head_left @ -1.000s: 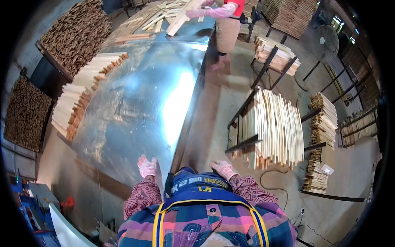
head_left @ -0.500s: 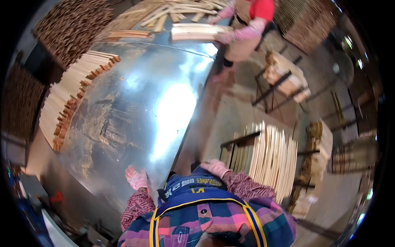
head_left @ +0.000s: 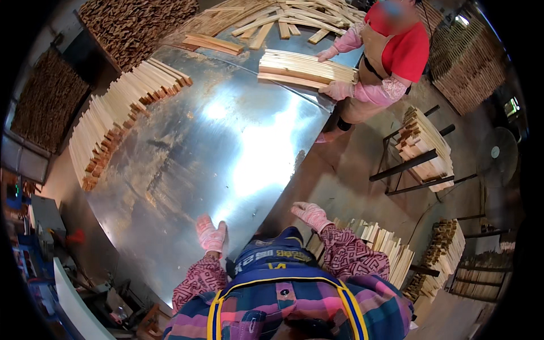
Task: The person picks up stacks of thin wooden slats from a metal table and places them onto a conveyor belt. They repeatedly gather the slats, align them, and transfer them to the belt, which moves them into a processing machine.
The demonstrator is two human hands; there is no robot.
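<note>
My left hand point(head_left: 211, 233), in a pale pink knitted glove, is over the near part of the shiny metal table point(head_left: 187, 192). Its fingers are stretched out with the thumb apart, and it holds nothing. Whether the palm touches the metal I cannot tell. My right hand point(head_left: 310, 215), gloved alike, hangs in the air just off the table's right edge. Its fingers reach out to the left and nothing is in them. At the far right of the table a co-worker in a red shirt has both gloved hands on a layered bundle of wooden slats point(head_left: 303, 67).
A long row of slats point(head_left: 122, 116) lines the table's left side. Loose boards point(head_left: 266, 28) are heaped at its far end. On my right stand racks with stacked slats point(head_left: 422, 147) and another slat stack point(head_left: 385, 243); a round fan point(head_left: 496, 151) stands beyond.
My view has swung, so the scene sits lower and farther right. My right hand has moved out from my apron toward the table's edge. The co-worker's bundle now rests farther over the table.
</note>
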